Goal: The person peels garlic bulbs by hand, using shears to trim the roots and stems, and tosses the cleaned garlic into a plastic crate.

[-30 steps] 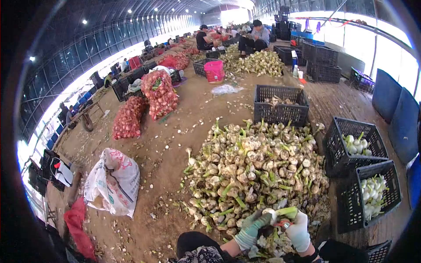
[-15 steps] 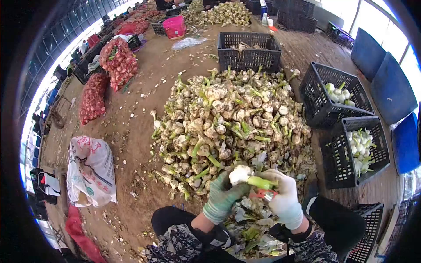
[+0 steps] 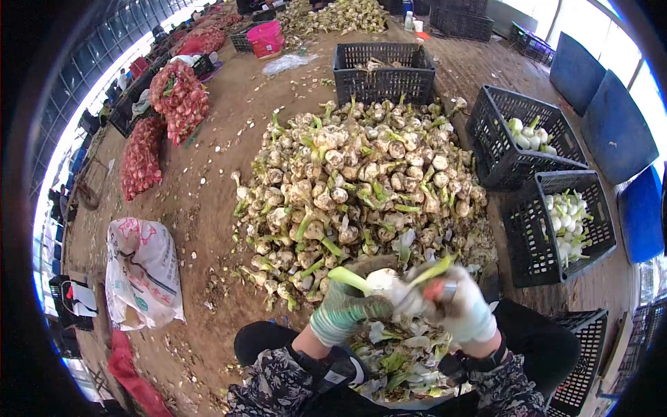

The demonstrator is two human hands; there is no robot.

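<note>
My gloved left hand [image 3: 347, 313] is closed around a garlic bulb [image 3: 382, 280], whose pale green stem points up and left. My gloved right hand [image 3: 465, 306], blurred by motion, grips a small red-handled tool [image 3: 434, 289]; its metal part is too smeared to identify. A green-and-white strip of stem skin [image 3: 432, 271] sticks up beside the right fingers, close to the bulb. Beyond both hands spreads a large heap of untrimmed garlic [image 3: 361, 181]. Loose peelings [image 3: 399, 361] lie below, between my legs.
Two black crates on the right, a farther one [image 3: 507, 167] and a nearer one [image 3: 528, 243], hold cleaned white garlic. Another black crate [image 3: 385, 83] stands behind the heap. To the left are a white sack [image 3: 142, 278], red net bags [image 3: 179, 101] and a pink bucket [image 3: 266, 39].
The bulb has turned so its stem points left instead of right. A strip of skin now stands by my right hand, which has shifted slightly right. The view has shifted slightly.
</note>
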